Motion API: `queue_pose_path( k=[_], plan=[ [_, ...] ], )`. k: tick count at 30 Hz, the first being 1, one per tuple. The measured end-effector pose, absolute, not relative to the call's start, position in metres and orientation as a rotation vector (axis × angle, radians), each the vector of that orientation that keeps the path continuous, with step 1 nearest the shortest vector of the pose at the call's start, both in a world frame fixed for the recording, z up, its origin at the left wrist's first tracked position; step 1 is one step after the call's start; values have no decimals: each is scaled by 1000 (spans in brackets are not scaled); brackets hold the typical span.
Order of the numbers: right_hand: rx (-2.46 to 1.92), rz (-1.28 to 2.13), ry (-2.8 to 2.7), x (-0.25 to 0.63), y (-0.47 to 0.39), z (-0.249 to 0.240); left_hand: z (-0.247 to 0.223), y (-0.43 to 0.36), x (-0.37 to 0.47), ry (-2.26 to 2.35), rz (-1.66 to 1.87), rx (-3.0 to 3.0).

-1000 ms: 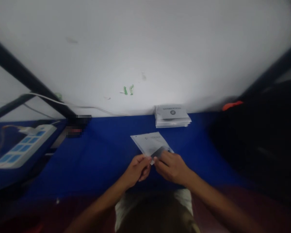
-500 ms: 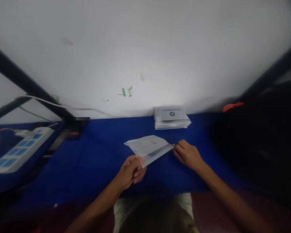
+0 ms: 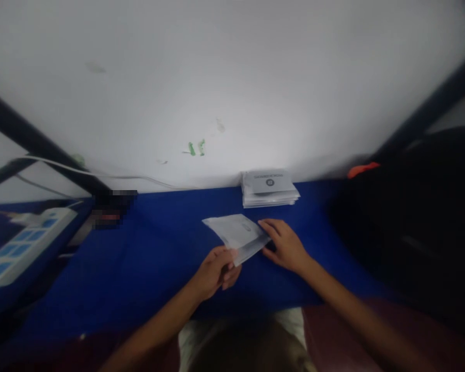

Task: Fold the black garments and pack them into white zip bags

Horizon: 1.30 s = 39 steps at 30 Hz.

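A flat white bag (image 3: 234, 231), with a faint round logo and a greyer strip along its near edge, is held tilted above the blue table. My left hand (image 3: 217, 273) pinches its near left corner, thumb on top and fingers curled beneath. At the right end, my right hand (image 3: 283, 245) has its fingers over the edge and the thumb lower down, with the bag's corner between them. Just beyond lies a stack of similar white bags (image 3: 269, 196), the top one printed with dark lettering and a round logo.
The blue table (image 3: 163, 243) runs up to a white wall (image 3: 232, 77). On the left are a white power strip (image 3: 27, 248) with blue sockets, a pale cable (image 3: 139, 178) and a blurred-out dark item (image 3: 112, 209). A large black object (image 3: 411, 222) fills the right side, with something orange (image 3: 364, 169) behind.
My right hand has shifted left and up, its fingers spreading further over the bag's right edge. The bag and my left hand have moved slightly right; the view has turned a little.
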State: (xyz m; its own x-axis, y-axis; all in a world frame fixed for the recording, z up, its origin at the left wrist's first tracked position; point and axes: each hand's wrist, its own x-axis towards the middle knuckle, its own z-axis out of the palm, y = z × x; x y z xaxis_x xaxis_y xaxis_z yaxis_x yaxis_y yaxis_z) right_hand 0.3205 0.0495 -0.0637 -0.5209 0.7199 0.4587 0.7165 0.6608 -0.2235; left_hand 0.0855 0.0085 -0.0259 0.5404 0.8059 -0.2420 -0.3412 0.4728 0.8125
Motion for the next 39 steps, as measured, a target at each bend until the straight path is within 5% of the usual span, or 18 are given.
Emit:
queue_pose_path(
  k=[9, 18, 29, 39],
  plan=[
    [-637, 182, -2186, 288, 66, -61, -19, 25, 96, 576, 856, 1082],
    [-1327, -395, -2214, 332, 119, 11, -53, 103, 90, 966, 1095, 1183],
    [-1689, -331, -2612, 320, 176, -26, -86, 111, 79, 1138, 1101, 1167],
    [-1921, -299, -2367, 296, 198, -46, -88, 103, 84, 1193, 922, 1386]
  ],
)
